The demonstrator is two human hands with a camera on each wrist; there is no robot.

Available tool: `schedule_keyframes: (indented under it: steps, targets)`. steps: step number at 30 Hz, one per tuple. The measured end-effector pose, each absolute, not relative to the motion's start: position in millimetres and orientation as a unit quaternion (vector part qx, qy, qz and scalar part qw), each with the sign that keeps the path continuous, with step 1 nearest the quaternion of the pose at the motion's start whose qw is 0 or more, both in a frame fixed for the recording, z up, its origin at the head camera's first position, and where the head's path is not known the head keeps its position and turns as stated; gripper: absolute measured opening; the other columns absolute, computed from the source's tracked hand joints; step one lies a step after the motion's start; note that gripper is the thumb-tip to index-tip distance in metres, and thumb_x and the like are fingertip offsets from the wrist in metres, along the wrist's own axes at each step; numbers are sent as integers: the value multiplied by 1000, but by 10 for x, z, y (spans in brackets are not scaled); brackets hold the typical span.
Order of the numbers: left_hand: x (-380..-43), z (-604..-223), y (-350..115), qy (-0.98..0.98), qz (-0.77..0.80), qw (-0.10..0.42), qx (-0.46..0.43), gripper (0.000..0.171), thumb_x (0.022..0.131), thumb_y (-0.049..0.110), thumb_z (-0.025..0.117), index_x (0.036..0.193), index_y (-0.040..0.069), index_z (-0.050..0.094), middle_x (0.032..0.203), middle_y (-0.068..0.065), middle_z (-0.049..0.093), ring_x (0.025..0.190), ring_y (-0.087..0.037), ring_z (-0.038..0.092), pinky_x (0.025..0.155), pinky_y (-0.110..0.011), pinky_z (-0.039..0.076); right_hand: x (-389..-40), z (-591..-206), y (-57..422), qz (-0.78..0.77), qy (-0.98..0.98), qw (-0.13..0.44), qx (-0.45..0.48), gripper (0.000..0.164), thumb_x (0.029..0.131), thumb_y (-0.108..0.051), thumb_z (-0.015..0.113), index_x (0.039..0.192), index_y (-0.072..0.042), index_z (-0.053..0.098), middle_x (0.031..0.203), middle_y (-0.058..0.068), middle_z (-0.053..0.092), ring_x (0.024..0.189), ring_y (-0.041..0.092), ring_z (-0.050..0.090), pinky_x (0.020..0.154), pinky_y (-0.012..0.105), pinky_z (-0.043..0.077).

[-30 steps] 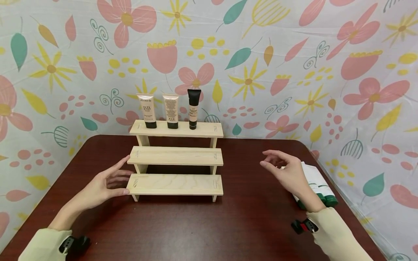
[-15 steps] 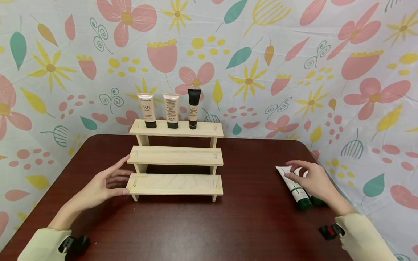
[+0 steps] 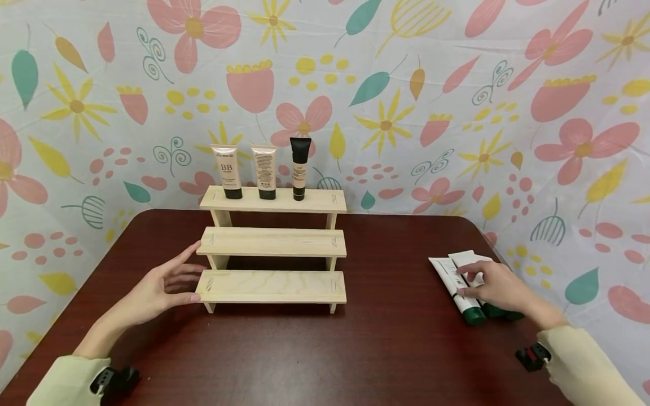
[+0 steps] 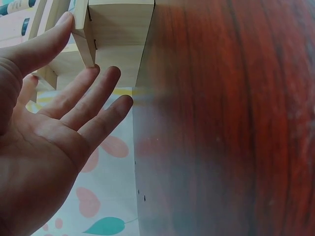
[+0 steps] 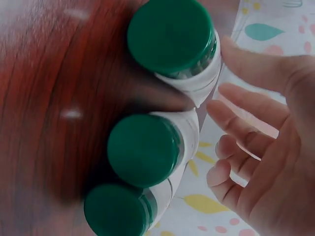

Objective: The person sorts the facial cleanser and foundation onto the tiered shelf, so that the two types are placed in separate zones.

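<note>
My left hand rests at the left end of a three-tier wooden display stand, with thumb and index fingertip at its step edges. In the left wrist view the fingers are extended beside the wood. At the table's right side my right hand hovers over white squeeze tubes with green caps. Its thumb is at the side of the leftmost tube, the other fingers loosely bent above; whether they touch cannot be told. A second tube is partly covered by the hand. Three green caps show in the right wrist view.
On the top tier stand two beige BB cream tubes and a slimmer black-capped tube, all upright. The dark red wooden table spreads in front. A flower-patterned cloth hangs behind and to the right.
My right hand has moved right and down from the middle right of the table to the white tubes. My left hand has stayed at the stand.
</note>
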State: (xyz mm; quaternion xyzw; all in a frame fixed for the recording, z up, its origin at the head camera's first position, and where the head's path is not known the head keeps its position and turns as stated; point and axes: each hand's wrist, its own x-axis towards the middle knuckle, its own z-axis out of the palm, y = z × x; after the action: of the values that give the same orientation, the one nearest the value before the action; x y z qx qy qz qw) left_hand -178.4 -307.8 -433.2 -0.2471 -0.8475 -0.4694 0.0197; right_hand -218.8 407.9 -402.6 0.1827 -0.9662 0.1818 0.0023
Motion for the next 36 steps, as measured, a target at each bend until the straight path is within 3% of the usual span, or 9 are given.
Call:
schedule_keyframes:
  steps: [5, 12, 17, 23, 36]
  targets:
    - [-1795, -4334, -3098, -847, -469, 19, -248, 103, 88, 3, 86, 170, 15, 24, 131, -23, 66, 113, -13, 68, 93, -26, 55, -2208, -4015, 4065, 189, -966, -20, 178, 48, 82, -29, 93, 119, -3, 76, 94, 0, 67, 59, 8, 39, 56, 28, 36]
    - [-1789, -4340, -3101, -848, -468, 17, -247, 103, 88, 3, 86, 169, 15, 24, 131, -23, 66, 113, -13, 68, 93, -25, 55, -2227, -4018, 4039, 195, -961, -35, 195, 46, 82, -25, 93, 119, -2, 76, 94, 0, 68, 68, 8, 52, 58, 28, 43]
    - [-1781, -4332, -3085, -845, -473, 20, -248, 103, 87, 2, 86, 169, 15, 26, 131, -23, 67, 113, -13, 68, 93, -25, 55, -2249, -4050, 4000, 215, -951, -35, 219, 49, 79, -17, 95, 120, -2, 73, 88, -1, 65, 60, 7, 47, 56, 27, 43]
    - [-1763, -4318, -3062, -841, -475, 30, -259, 102, 87, 0, 86, 169, 12, 26, 129, -24, 67, 111, -14, 69, 92, -24, 55, -2274, -4050, 3915, 249, -942, -58, 216, 52, 79, -13, 94, 123, 1, 69, 86, 3, 62, 56, 8, 51, 56, 26, 46]
    - [-1762, -4308, -3049, -841, -475, 28, -257, 102, 87, 1, 86, 169, 13, 26, 129, -24, 67, 112, -17, 69, 92, -25, 55, -2308, -4082, 3608, 285, -925, -84, 238, 56, 82, -22, 93, 128, -1, 68, 86, 2, 62, 68, 12, 54, 63, 26, 45]
